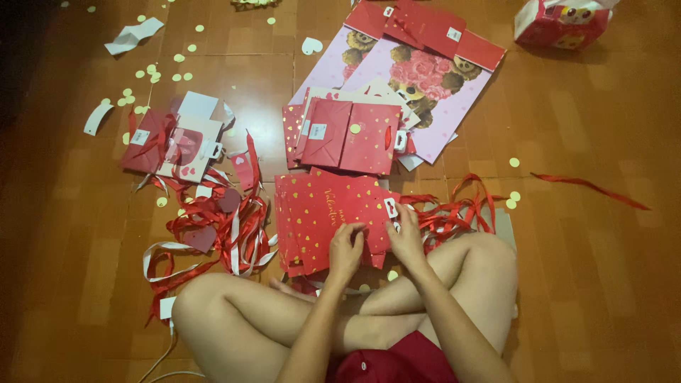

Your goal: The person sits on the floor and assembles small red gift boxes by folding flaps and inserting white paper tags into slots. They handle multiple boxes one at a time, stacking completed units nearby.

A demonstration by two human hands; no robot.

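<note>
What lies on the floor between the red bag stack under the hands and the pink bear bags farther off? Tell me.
In the head view, between the red bag stack and the pink bear bags lies a smaller pile of folded red bags with gold dots.

Both hands, left hand (345, 250) and right hand (406, 237), rest on the flat bag stack (326, 216) before the knees; ribbons (220, 237) lie left of it; more bags (347, 135) behind; all on the floor (603, 269).

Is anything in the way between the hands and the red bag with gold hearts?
No. Both the left hand and the right hand already touch the near edge of the red bag with gold hearts, lying flat on the floor. Red ribbons lie beside it, not between.
</note>
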